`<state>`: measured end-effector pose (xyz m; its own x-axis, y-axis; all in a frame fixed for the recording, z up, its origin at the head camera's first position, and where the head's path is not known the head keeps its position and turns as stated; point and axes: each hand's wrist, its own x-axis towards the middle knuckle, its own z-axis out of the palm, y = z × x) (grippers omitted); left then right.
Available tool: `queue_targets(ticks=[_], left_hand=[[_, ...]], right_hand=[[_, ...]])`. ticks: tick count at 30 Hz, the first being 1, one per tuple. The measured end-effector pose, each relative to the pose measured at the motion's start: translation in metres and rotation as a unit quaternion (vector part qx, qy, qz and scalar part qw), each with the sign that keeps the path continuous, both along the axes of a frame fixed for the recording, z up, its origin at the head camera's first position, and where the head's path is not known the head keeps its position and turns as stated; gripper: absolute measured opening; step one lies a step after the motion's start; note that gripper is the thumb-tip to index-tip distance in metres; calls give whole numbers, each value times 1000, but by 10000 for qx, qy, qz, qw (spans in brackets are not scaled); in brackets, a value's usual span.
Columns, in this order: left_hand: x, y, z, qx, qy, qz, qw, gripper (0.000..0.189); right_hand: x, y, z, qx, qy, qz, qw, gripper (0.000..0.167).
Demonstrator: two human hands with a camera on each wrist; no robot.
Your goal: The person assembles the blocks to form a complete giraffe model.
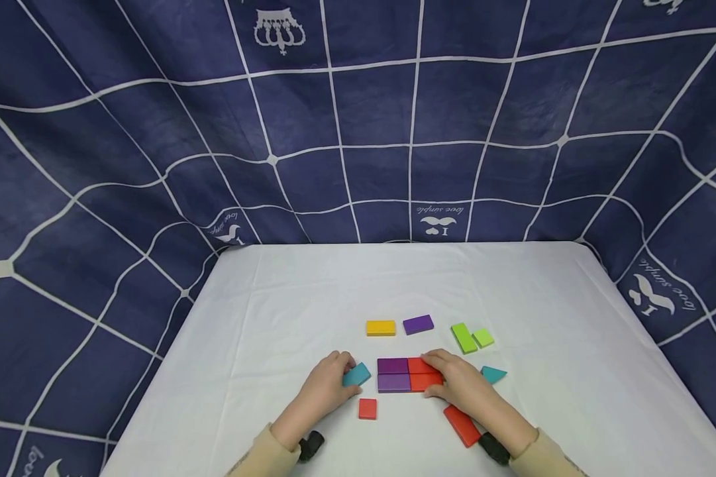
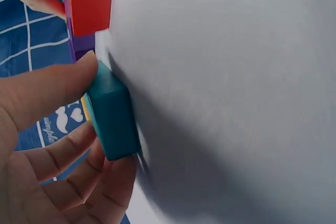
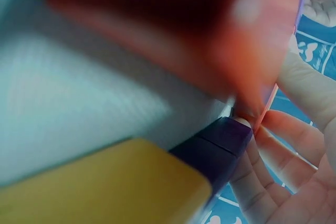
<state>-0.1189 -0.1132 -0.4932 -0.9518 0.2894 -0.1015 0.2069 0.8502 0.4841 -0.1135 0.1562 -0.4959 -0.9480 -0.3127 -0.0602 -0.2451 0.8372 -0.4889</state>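
Left of the block group, my left hand (image 1: 324, 387) pinches a teal block (image 1: 356, 375) between thumb and fingers. The left wrist view shows this teal block (image 2: 113, 116) tilted at the white cloth, its thumb side uppermost. Two purple blocks (image 1: 393, 383) and two red blocks (image 1: 423, 382) lie edge to edge as a flat rectangle. My right hand (image 1: 465, 383) grips the red pair at its right end, fingers on the far side and thumb on the near side, covering part of it. A blurred red block (image 3: 252, 40) fills much of the right wrist view.
Beyond the rectangle lie yellow (image 1: 381, 328), dark purple (image 1: 418, 324) and two green blocks (image 1: 464, 338). A teal triangle (image 1: 493, 375) and a long red block (image 1: 461, 425) lie around the right hand. A small red square (image 1: 367, 409) sits nearer. Blue curtains (image 1: 369, 132) surround the white table (image 1: 262, 298).
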Motion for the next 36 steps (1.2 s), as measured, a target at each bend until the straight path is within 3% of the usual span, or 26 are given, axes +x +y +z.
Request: queue_targets(ticks=[11, 36], left_hand=[[-4, 10, -3, 62, 462, -15, 9989, 33], [-2, 10, -3, 108, 551, -44, 9984, 32]], right_hand=[[1, 1, -1, 54, 86, 67, 9999, 61], [1, 0, 0, -12, 83, -13, 10000, 61]])
